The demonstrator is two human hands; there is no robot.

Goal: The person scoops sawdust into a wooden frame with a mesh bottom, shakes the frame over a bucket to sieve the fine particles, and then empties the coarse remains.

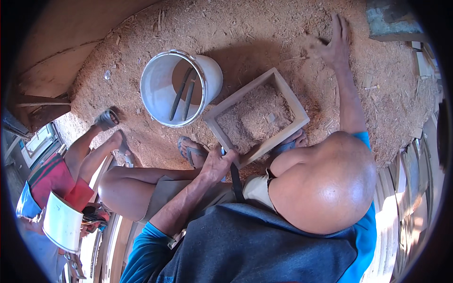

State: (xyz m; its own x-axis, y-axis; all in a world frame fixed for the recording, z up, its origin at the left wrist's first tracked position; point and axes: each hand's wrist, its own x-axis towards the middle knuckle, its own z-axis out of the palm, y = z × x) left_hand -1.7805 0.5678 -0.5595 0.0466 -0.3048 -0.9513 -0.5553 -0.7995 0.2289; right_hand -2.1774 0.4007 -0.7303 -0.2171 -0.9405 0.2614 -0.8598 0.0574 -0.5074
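Co-worker (54,177) in red shorts sits at the far left, near a small white pail (62,221). Next comes a larger white bucket (212,78), its mouth facing the camera, with two dark rods (181,94) inside. Knocked by a swinging wooden frame (289,95), that bucket could tip and spill the rods.

The left hand (217,162) is curled narrow at the frame's near-left corner, a dark strip (236,183) just below it; whether it grips the wood, the strip or both, I cannot tell. The frame lies just right of the bucket, near both sandalled feet, with sawdust (250,118) and a small offcut (271,117) within its sides. A slack hold there could let a corner slip onto bare toes.

Farther right, the right hand (336,47) reaches out, fingers wide and apparently empty, over the littered sawdust; contact is unclear. Splinters among the shavings could prick it, and overreaching might upset the sitter's balance.
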